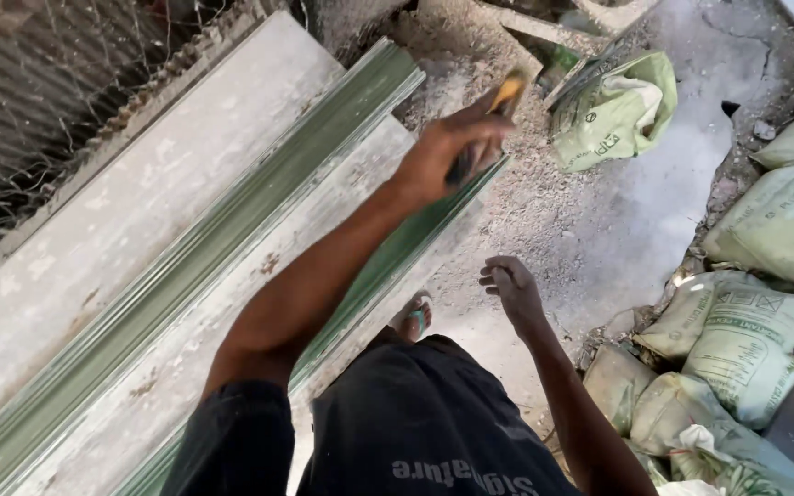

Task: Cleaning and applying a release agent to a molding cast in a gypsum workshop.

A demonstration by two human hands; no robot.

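Right hand point(512, 287) is seen nearest, empty, fingers loosely curled, over the dusty floor point(618, 230). Beyond it, a yellow-handled tool point(493, 115) is held in the left hand's point(448, 152) closed grip, against the green frame point(232, 248); scraping judged underway; steady edge contact needed.

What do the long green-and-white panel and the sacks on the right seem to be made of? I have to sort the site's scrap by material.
The long panel looks like painted sheet metal: folded green ribs, chalky worn white faces, small rust-brown spots. The sacks look like woven plastic, pale green, creased and dusty. The tool in the left hand is blurred; its yellow and black handle may be plastic.
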